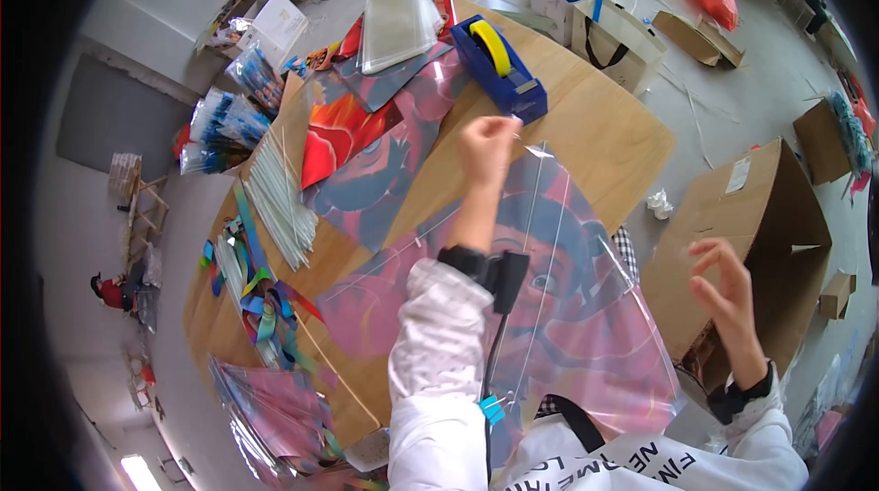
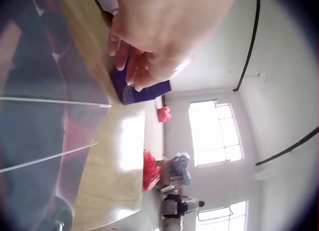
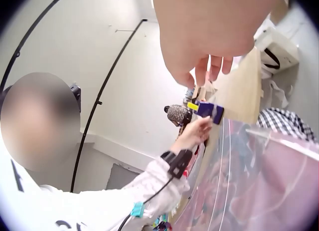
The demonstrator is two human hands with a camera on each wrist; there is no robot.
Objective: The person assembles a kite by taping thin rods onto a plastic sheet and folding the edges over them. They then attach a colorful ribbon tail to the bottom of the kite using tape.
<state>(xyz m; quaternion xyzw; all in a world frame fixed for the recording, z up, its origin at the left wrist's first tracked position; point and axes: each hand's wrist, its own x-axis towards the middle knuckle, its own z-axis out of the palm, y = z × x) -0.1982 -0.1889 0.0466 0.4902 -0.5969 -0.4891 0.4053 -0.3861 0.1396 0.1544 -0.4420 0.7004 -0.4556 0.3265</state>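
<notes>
My left hand (image 1: 487, 151) is at the front end of a blue tape dispenser (image 1: 469, 50) that carries a yellow-cored roll. Thumb and fingertips pinch a small piece of clear tape (image 2: 128, 94) by the dispenser's cutting end. Below this hand spreads a kite (image 1: 595, 345) of thin printed film with a cartoon face, crossed by slim white rods (image 1: 552, 258). A small white patch (image 1: 538, 151) sits at its top corner. My right hand (image 1: 728, 294) is raised in the air to the right of the kite, fingers loosely bent and holding nothing.
On the wooden table (image 1: 613, 139) lie more printed sheets (image 1: 366, 161), clear plastic sleeves (image 1: 396, 24), a bundle of white rods (image 1: 277, 203) and coloured ribbons (image 1: 265, 308). A large open cardboard box (image 1: 714, 235) stands at the right. Paper bags (image 1: 613, 43) stand past the far edge.
</notes>
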